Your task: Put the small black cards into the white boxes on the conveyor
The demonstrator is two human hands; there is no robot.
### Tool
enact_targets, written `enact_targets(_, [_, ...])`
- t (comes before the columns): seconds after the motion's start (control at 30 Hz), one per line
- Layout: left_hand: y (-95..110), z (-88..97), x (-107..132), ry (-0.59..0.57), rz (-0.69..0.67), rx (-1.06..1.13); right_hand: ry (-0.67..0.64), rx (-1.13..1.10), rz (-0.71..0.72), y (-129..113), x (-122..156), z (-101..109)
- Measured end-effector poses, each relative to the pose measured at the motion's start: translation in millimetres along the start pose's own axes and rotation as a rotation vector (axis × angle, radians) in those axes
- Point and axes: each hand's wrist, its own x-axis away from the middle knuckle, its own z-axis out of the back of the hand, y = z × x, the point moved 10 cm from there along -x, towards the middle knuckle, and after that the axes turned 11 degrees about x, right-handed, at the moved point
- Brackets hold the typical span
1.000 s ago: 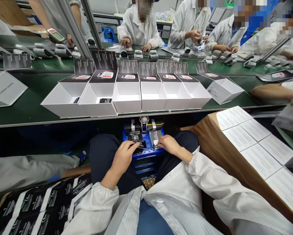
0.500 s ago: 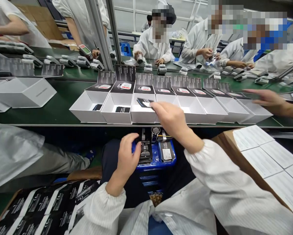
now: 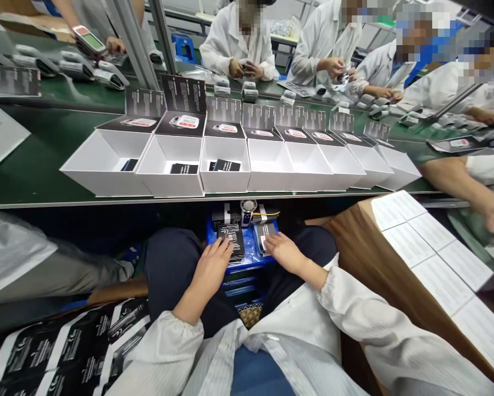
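Note:
My left hand (image 3: 212,260) lies with outstretched fingers on a stack of black printed booklets (image 3: 235,247) on a blue plastic stool (image 3: 250,258) between my knees. My right hand (image 3: 286,253) rests its extended fingers on a second, smaller pile of dark cards with a white label (image 3: 264,234) on the same stool. Beyond them, a row of white boxes (image 3: 226,183) stands with black lids folded back. Dark cards (image 3: 227,165) lie in the third box from the left, and similar ones (image 3: 183,169) in the second. A few show in the leftmost box too.
A metal cylinder (image 3: 248,212) stands at the stool's back. On my right is a brown carton (image 3: 345,231) with white printed sheets (image 3: 432,242); on my left, black printed packs (image 3: 77,346). Co-workers sit across the green bench (image 3: 44,181), and a co-worker's arm (image 3: 465,179) reaches in at right.
My right hand has let go of the cards in the third box and come down to the pile on the stool. My left hand has lowered onto the booklets. The view has shifted right.

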Motion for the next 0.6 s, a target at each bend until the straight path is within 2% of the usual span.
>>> enact_targets(0.1, [7.6, 16.3, 1.3, 0.117, -0.062, 0.017, 0.004, -0.043, 0.012, -1.9, -0.9, 2.4])
enact_targets(0.27, [39.4, 66.1, 12.0, 0.4, -0.218, 0.12, 0.047, -0.157, -0.038, 11.9, -0.6, 10.5])
enact_targets(0.37, [65.6, 83.6, 14.1, 0.441, -0.323, 0.141, 0.084, -0.24, -0.063, 21.1, 7.8, 27.1])
enact_targets(0.43, [85.2, 91.1, 10.4, 0.44, -0.394, 0.16, 0.21, -0.339, -0.13, 28.8, 22.3, 60.2])
enact_targets(0.5, [104.2, 104.3, 3.3, 0.488, -0.453, 0.197, 0.386, -0.451, -0.155, 29.4, 42.2, 106.1])
enact_targets(0.57, [117.7, 127.0, -5.2, 0.603, -0.481, 0.255, 0.541, -0.463, -0.097, 21.4, 58.5, 154.3])
enact_targets(0.6, [120.1, 141.2, -8.8, 0.684, -0.474, 0.286, 0.602, -0.402, -0.058, 17.2, 62.6, 176.7])
